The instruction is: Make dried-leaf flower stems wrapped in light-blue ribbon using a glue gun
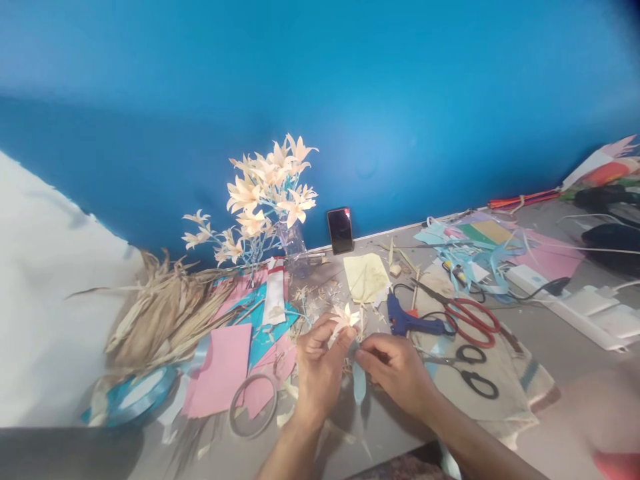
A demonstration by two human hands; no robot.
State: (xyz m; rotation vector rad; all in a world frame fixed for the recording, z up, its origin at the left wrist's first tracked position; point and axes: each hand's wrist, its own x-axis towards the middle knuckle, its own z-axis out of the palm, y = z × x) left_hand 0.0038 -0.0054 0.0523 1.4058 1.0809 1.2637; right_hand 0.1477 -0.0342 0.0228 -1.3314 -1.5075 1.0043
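Left of the small paper flower (345, 317) that I am working on lie a heap of dried husks (160, 313), a roll of blue ribbon (137, 393), pink paper sheets (220, 367) and a tape ring (253, 413).

My left hand (320, 363) is just left of the flower and below it, its fingers pinched narrow on the base of the flower, petals pointing up and away from me. From that base a pale blue ribbon strip (359, 383) hangs straight down toward me, its long axis running near to far.

My right hand (397, 373) is just right of the strip, its fingertips closed on the strip's top beside the left fingers. Both hands are equally near; they almost touch.

Right of the flower lie a blue glue gun (407, 321), then red-handled scissors (470, 320) and black-handled scissors (473, 373).
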